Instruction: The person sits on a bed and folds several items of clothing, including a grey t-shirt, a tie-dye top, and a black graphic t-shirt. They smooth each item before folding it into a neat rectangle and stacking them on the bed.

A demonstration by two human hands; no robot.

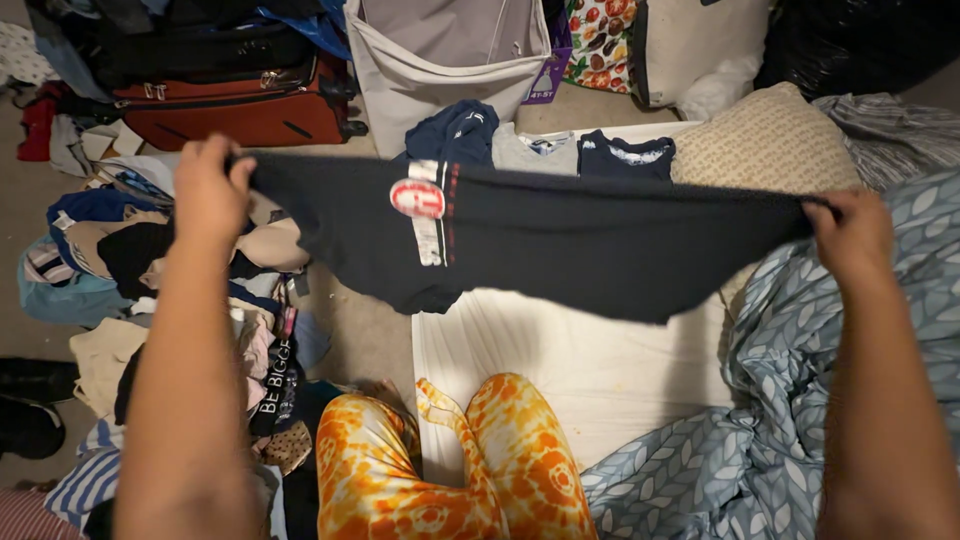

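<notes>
I hold a dark navy garment (560, 245) stretched out flat in the air between both hands. It has a red and white round patch and stripes near its left part. My left hand (208, 190) grips its left edge, my right hand (852, 232) grips its right edge. Below the garment lies a white mattress pad (590, 370). My legs in orange tie-dye trousers (470, 470) show at the bottom centre.
Folded dark blue and grey clothes (540, 145) sit beyond the garment beside a beige pillow (765, 140). A heap of loose clothes (150, 290) covers the floor at left. A red suitcase (235, 105), a white bag (440, 60) and a blue leaf-print blanket (800, 400) surround me.
</notes>
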